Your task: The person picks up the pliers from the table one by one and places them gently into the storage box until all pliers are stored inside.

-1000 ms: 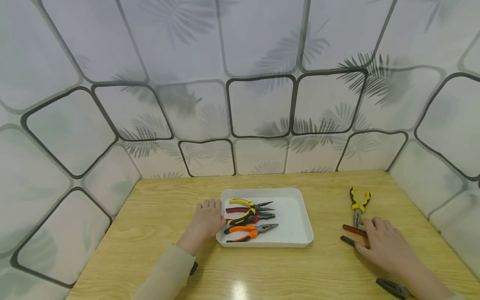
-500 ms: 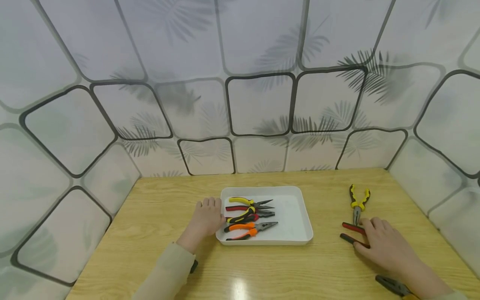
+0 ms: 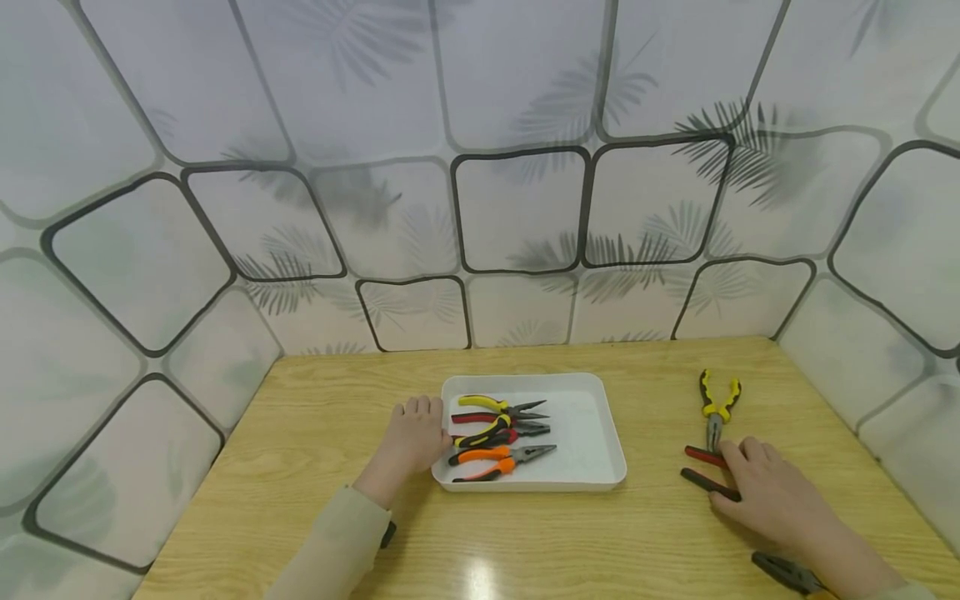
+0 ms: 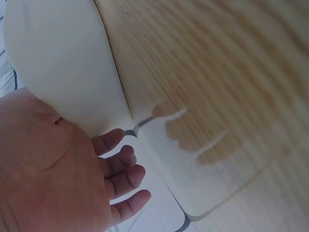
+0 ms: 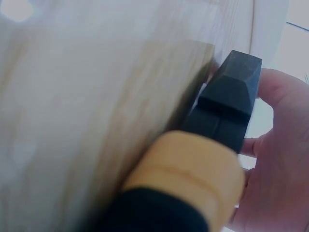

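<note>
My left hand (image 3: 408,437) grips the left rim of a white tray (image 3: 588,467), thumb over the edge. In the left wrist view its other fingers (image 4: 129,176) curl loosely beside the tray's outer wall (image 4: 63,53). Inside the tray lie several pliers, among them orange-and-black pliers (image 3: 502,458) and yellow-handled long-nose pliers (image 3: 491,404). At the right, my right hand (image 3: 776,492) holds red-and-black pliers (image 3: 707,456) on the table, thumb by the black handle and index finger by the red one. Their head is hidden under the hand.
Yellow-and-black pliers (image 3: 716,412) lie beyond my right hand, handles spread. Dark-jawed pliers with yellow on the handle (image 3: 787,573) lie beneath my right wrist. A black tip (image 3: 387,534) of something shows beside the left sleeve. A patterned wall backs the wooden table (image 3: 330,392).
More of the black handle of the red-and-black pliers shows now, and my right thumb sits lower against it. My left hand and the tray stay put.
</note>
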### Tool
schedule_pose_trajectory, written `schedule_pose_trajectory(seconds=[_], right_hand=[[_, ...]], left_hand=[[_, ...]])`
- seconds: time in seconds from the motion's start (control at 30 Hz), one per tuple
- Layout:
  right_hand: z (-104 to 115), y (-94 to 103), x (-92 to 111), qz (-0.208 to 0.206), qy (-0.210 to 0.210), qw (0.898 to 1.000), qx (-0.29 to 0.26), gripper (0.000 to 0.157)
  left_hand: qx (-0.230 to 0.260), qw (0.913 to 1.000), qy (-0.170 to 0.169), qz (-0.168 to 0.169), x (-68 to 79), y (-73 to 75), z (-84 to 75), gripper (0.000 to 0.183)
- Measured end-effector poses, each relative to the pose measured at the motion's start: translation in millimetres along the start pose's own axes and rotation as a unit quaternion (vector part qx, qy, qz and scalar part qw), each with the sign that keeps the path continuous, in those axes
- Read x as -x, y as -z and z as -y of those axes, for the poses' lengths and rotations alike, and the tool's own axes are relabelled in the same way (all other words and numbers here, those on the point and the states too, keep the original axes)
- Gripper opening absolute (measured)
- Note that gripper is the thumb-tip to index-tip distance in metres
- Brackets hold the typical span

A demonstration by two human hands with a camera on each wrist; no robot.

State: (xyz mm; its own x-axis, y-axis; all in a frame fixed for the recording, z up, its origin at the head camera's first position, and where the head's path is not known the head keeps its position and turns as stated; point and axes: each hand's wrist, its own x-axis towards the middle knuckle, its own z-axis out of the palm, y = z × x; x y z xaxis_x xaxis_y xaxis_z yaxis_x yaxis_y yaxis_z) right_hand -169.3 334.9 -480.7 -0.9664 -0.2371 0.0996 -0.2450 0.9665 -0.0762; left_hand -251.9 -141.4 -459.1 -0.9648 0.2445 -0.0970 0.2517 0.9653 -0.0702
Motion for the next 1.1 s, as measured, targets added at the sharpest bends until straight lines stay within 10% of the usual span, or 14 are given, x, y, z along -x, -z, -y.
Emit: schedule_pose_trajectory(seconds=[1.1], right_hand=[[2.4,4.0,-5.1,0.015,0.021,1.0,-0.001,0.052]], left_hand=[[-0.005,1.0,0.0,0.002,0.7,0.3,0.1,0.044]])
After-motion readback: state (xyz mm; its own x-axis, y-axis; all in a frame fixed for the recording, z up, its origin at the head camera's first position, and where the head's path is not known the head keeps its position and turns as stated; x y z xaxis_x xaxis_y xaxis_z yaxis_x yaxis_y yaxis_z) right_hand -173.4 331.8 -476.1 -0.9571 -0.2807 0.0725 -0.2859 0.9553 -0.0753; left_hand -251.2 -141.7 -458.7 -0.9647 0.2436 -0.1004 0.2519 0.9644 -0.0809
